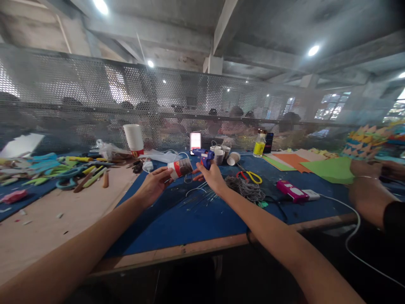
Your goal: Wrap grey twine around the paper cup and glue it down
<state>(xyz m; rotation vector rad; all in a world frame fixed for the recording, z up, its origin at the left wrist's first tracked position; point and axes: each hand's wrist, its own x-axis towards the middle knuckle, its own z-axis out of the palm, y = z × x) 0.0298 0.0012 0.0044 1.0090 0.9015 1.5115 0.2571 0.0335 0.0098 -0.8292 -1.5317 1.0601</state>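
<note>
My left hand [155, 184] is closed on a paper cup [180, 168], tipped on its side, with a red band and grey cord wound round one end. In my right hand [211, 175] is a blue hot glue gun [205, 156], its nozzle pointing left, just above the cup. Some fingers of that hand stretch out below the gun, near the cup's wrapped end. Below both hands, thin wires [202, 196] lie scattered on the blue mat [152, 232]. A tangled heap of grey cord [245, 189] rests right of them, beside yellow-handled scissors [253, 176].
Behind my hands stand several small cups [219, 155] and a lit phone [195, 141]. A stack of paper cups [133, 139] is at back left, near tools [91, 173]. At right lie a pink box [291, 191], coloured sheets [329, 169] and another person's arm [367, 198].
</note>
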